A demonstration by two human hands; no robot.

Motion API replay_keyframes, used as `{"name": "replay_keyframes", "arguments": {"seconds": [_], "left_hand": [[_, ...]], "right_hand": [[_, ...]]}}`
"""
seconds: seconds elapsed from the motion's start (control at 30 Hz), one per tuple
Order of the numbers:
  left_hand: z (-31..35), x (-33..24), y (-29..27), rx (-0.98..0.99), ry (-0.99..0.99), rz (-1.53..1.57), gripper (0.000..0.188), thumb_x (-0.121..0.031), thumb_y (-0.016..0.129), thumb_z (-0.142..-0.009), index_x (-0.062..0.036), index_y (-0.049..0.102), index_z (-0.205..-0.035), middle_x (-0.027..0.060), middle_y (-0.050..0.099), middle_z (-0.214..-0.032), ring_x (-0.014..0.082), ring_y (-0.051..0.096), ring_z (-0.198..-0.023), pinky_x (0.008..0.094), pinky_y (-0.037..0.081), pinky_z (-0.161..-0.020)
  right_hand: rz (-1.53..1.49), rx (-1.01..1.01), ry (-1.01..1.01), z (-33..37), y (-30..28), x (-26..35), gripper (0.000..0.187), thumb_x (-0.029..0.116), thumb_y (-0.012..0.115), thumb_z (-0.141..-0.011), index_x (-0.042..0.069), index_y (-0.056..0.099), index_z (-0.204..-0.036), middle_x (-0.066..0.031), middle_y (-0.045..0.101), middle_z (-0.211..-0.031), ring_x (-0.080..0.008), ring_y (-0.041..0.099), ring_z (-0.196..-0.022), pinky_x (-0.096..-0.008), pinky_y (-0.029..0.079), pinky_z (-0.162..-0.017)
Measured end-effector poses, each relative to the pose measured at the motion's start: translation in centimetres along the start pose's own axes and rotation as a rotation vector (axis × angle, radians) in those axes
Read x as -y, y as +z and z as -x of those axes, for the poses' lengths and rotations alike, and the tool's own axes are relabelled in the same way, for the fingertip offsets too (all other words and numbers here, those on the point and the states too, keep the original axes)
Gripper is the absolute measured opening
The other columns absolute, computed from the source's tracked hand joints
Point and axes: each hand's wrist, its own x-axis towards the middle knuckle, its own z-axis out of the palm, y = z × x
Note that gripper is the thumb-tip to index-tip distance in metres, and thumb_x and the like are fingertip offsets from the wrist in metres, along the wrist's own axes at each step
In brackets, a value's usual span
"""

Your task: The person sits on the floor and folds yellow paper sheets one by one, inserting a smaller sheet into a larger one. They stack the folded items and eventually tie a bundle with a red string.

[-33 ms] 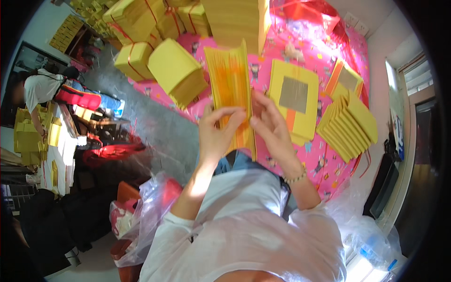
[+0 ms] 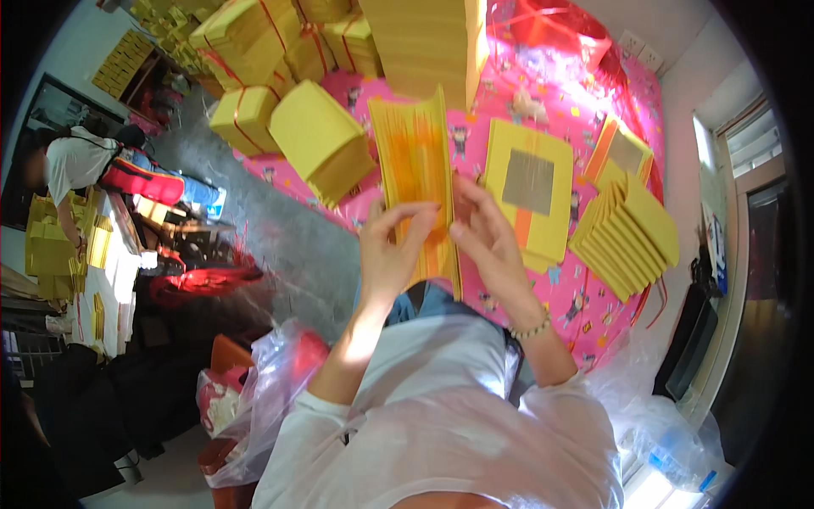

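Note:
Upright in front of me stands a bundle of yellow paper sheets, with orange streaks down its curved face. My left hand is closed at its left side, the thumb and forefinger bent together over the face. My right hand is at the right edge, fingers curled along it and the thumb near the front. Just right of it lies a flat yellow paper stack with a grey rectangle and an orange strip. Further right rests a fanned row of folded yellow papers.
A pink patterned cloth covers the work surface. Yellow blocks tied with red string and a large yellow stack stand at the back. Red plastic lies far right. At left, another person bends over a white table.
The surroundings sit slightly lower in the picture. Both hands stay at the paper bundle in nearly the same pose.

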Motion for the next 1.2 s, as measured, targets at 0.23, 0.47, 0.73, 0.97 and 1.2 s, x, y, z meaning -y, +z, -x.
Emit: {"name": "replay_keyframes", "arguments": {"seconds": [0.23,0.47,0.73,0.97,1.2], "left_hand": [[-0.3,1.0,-1.3,-0.069,0.114,0.166,0.07,0.012,0.043,-0.085,-0.0099,0.021,-0.148,0.0147,0.03,-0.147,0.0226,0.034,-0.136,0.0368,0.034,-0.107],[0.7,1.5,-3.4,0.054,-0.182,0.851,0.07,0.01,0.05,-0.086,-0.0081,0.02,-0.147,0.0142,0.041,-0.141,0.024,0.049,-0.123,0.038,0.042,-0.102],[1.5,2.0,-3.4,0.099,-0.215,0.857,0.063,0.006,0.054,-0.086,-0.0039,0.029,-0.143,0.0124,0.048,-0.136,0.0212,0.05,-0.123,0.0354,0.041,-0.102],[1.3,2.1,-4.0,0.1,-0.235,0.772,0.064,0.006,0.054,-0.084,-0.0048,0.03,-0.143,0.0112,0.048,-0.136,0.0207,0.048,-0.125,0.0345,0.039,-0.104],[1.3,2.1,-4.1,0.089,-0.228,0.777,0.06,0.006,0.051,-0.087,-0.0033,0.032,-0.142,0.0122,0.047,-0.138,0.02,0.047,-0.126,0.0334,0.038,-0.104]], "right_hand": [[0.058,0.102,0.036,-2.3,-0.6,1.9,0.039,0.01,0.055,-0.094,-0.001,0.045,-0.13,-0.0101,0.051,-0.128,-0.0168,0.048,-0.121,-0.0302,0.039,-0.102],[0.801,-0.179,-0.354,-14.5,-1.2,8.8,0.024,0.023,0.059,-0.092,0.003,0.065,-0.103,-0.0061,0.067,-0.094,-0.016,0.063,-0.087,-0.0283,0.049,-0.078],[1.449,-0.328,-0.965,-27.5,-6.3,12.1,0.031,0.026,0.059,-0.09,0.006,0.06,-0.113,-0.013,0.061,-0.11,-0.0297,0.057,-0.105,-0.0422,0.047,-0.086],[1.435,-0.259,-0.771,-30.4,-4.7,12.6,0.027,0.027,0.052,-0.093,0.006,0.065,-0.105,-0.0105,0.065,-0.103,-0.0289,0.057,-0.103,-0.0418,0.047,-0.086],[1.523,-0.239,-0.6,-31.0,-5.3,13.6,0.033,0.033,0.048,-0.093,0.009,0.066,-0.104,-0.0102,0.066,-0.101,-0.0298,0.063,-0.092,-0.0429,0.05,-0.08]]}}
